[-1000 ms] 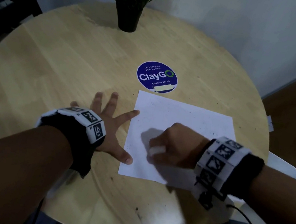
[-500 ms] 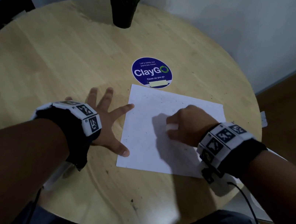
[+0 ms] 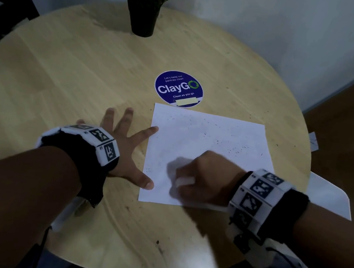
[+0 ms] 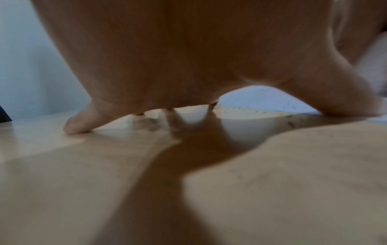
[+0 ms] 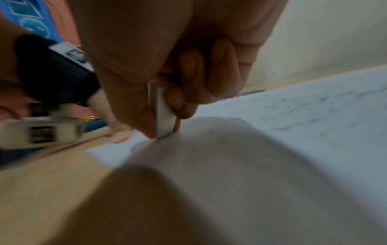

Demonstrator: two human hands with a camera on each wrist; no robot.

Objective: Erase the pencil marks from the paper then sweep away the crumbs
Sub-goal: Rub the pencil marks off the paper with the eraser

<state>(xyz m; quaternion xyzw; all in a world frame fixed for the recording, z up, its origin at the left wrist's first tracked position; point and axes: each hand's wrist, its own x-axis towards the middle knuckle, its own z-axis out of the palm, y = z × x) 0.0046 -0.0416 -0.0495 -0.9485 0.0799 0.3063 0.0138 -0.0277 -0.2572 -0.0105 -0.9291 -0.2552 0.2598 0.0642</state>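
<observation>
A white sheet of paper lies on the round wooden table, speckled with dark eraser crumbs towards its far right. My right hand grips a white eraser and presses its tip on the near left part of the sheet. In the right wrist view the eraser is pinched between thumb and fingers, its end on the paper. My left hand lies flat with spread fingers, forefinger and thumb tips on the sheet's left edge. In the left wrist view the left hand arches over the table.
A round blue ClayGo sticker sits just beyond the paper. A potted plant stands at the table's far edge by the wall. A white chair seat shows past the table's right rim. More crumbs lie on the wood near me.
My right hand, which had slid to the far middle of the sheet half a second ago, is back at the near left with the eraser. The left hand has stayed put.
</observation>
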